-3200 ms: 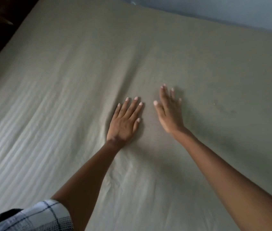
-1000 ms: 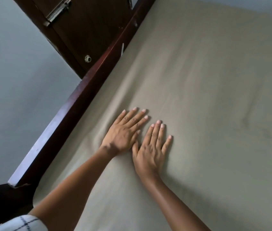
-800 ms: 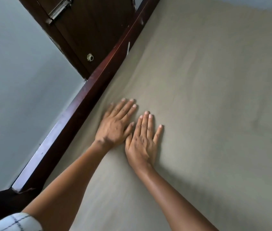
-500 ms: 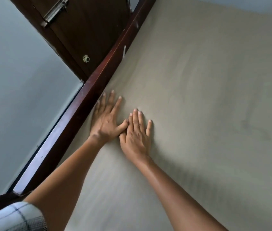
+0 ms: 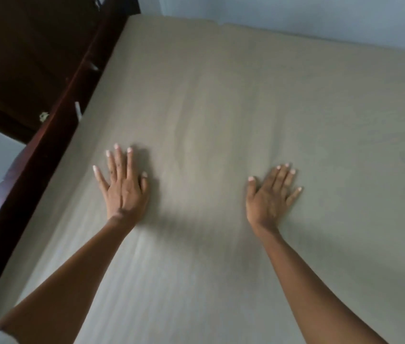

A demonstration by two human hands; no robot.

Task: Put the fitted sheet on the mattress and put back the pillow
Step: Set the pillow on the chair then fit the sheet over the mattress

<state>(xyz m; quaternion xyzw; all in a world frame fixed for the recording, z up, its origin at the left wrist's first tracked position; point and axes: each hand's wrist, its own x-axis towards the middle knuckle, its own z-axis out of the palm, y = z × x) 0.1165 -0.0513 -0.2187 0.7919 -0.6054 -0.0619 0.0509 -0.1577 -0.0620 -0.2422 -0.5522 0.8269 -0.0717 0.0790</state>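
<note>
L hand & R hand lay flat (fingers straight, well apart) on the fitted sheet, near wooden bed frame.

Both hands flat on sheet, well apart: left hand near bed frame, right hand mid-bed.
</note>
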